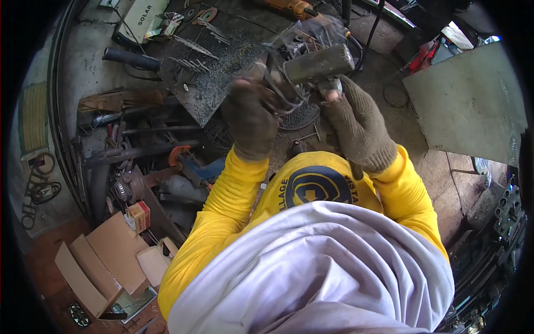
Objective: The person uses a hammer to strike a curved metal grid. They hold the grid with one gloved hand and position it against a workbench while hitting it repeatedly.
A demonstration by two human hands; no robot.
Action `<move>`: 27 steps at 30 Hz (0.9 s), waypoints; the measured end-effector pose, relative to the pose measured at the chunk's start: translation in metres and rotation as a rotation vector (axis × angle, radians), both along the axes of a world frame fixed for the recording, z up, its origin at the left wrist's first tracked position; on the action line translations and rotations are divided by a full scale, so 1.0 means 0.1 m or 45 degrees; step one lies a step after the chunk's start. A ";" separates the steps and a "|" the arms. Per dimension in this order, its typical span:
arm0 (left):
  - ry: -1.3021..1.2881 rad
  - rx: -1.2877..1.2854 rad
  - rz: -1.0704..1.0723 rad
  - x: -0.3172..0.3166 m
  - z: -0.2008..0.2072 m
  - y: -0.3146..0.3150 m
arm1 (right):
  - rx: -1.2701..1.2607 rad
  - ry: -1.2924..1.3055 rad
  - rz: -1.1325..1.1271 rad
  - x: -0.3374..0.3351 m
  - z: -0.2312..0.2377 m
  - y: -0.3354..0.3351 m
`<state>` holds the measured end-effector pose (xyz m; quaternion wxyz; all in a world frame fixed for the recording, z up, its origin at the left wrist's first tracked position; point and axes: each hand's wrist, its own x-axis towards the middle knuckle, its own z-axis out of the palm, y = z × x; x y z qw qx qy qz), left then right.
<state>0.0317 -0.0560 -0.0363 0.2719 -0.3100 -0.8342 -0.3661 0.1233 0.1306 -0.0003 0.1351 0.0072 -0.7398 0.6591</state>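
Note:
A heavy hammer with a thick cylindrical metal head (320,62) is in my gloved right hand (361,125). That hand is closed round the handle just below the head, and the handle's end sticks out below the palm. My gloved left hand (249,119) is closed on a piece of bent metal rods (286,92), partly blurred. The rods lie right beside the hammer head; whether they touch it I cannot tell. Both hands are raised over the near corner of a dark metal worktable (192,103). Bare fingertips show through both brown knit gloves.
Grey metal filings (228,64), thin welding rods (194,47) and grinding discs (204,15) lie on the table. An orange power tool (286,6) is at the back. Left are a blue-and-orange tool (203,167) and cardboard boxes (108,253). A metal sheet (470,100) stands right.

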 end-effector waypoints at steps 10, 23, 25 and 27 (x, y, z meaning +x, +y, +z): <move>-0.128 0.100 0.035 -0.03 -0.16 -0.03 | -0.436 -0.216 0.061 -0.06 0.15 0.02; -1.084 0.642 -0.138 0.15 0.27 -0.05 | -0.612 -0.344 -0.421 0.08 -0.20 0.44; -1.411 0.932 -0.158 0.20 0.28 -0.13 | -0.639 -0.395 -0.438 0.12 -0.30 0.52; -1.136 0.496 -0.215 0.23 0.28 -0.18 | -0.654 -0.368 -0.450 0.18 -0.42 0.60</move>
